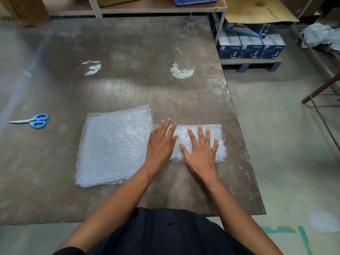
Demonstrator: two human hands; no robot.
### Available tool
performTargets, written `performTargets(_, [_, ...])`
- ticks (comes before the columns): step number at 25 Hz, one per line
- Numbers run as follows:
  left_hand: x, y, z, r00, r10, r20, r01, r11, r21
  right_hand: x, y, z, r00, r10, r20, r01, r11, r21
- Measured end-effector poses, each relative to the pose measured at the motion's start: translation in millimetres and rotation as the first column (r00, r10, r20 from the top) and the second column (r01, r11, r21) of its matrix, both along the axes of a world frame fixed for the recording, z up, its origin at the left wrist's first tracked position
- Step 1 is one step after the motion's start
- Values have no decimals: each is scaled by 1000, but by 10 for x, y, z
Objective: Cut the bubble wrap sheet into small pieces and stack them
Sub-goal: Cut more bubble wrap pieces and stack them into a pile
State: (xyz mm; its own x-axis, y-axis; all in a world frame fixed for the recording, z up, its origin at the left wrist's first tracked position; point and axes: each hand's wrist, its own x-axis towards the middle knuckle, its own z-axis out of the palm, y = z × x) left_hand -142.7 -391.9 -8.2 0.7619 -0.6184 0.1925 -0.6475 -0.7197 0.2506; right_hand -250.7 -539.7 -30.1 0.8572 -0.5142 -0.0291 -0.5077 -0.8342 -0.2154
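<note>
The small piece [199, 142] of bubble wrap is pressed flat on the surface [128, 80] by both hands. The left hand [161, 142] is laid on the left end of the piece, with its edge touching the big sheet [114, 146]. The right hand [201, 150] is laid on the middle of the piece. The fingers of both hands are spread out straight, so nothing is held in either grip; the piece is only pushed down.

The small piece lies near the right edge of the surface. Its long side runs from left to right. The big sheet lies just beside it on the left, and its long side runs more from near to far, tilted a little.

A few things could go wrong from here. Bubble wrap is light and springy, so the piece may puff up or slide when the hands are lifted. It could be pushed off the right edge, because that edge is close. If the next pieces are not lined up well, the stack may be made crooked and could tip.

The scissors [32, 120] are far off to the left with blades closed, well apart from both hands. A long reach will be needed, and the sheet could be dragged by an arm on the way.
</note>
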Motion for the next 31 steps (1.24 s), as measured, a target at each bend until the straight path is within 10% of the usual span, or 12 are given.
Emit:
performTargets(8, [88, 101, -41, 924, -42, -380, 86, 991, 101, -27, -44, 53, 998, -39, -43, 37, 998, -46])
performTargets(14, [57, 778, 299, 988, 89, -130, -112, 976, -186, 59, 195, 321, 984, 61, 167, -63, 998, 6])
performTargets(20, [67, 1857, 217, 941, -232, -246, 237, 971, -9, 177, 933, 362, 769, 538, 347, -636, 702, 320])
performTargets(24, [54, 2044, 180, 933, -329, -144, 347, 929, 129, 177, 1113, 391, 740, 663, 117, -655, 669, 352])
performTargets(31, [185, 2138, 237, 901, -360, -241, 354, 933, -70, 180, 1219, 533, 836, 508, 205, -538, 688, 488])
